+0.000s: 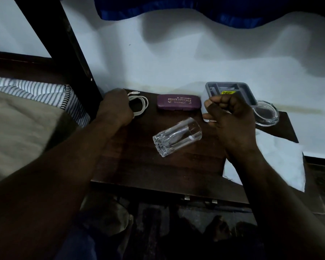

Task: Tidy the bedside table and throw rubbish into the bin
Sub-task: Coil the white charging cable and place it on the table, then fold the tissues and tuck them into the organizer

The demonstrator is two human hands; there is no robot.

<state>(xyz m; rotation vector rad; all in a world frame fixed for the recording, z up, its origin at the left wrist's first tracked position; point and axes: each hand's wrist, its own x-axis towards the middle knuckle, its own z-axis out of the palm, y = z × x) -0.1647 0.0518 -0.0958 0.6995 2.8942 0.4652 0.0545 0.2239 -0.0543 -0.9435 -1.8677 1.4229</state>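
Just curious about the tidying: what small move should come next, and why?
Probably stand the glass upright: it lies on its side mid-table, beside the right hand, while the left hand grips the cable.

Both my arms come in bare from the bottom edge, forearms angling toward each other. My left hand [116,107] is back-up, with its fingers curled down over the near end of the cable [143,106], gripping it. My right hand [231,117] hovers with knuckles bunched, fingers curled in and thumb pointing left. Whether it holds anything, I can't tell.
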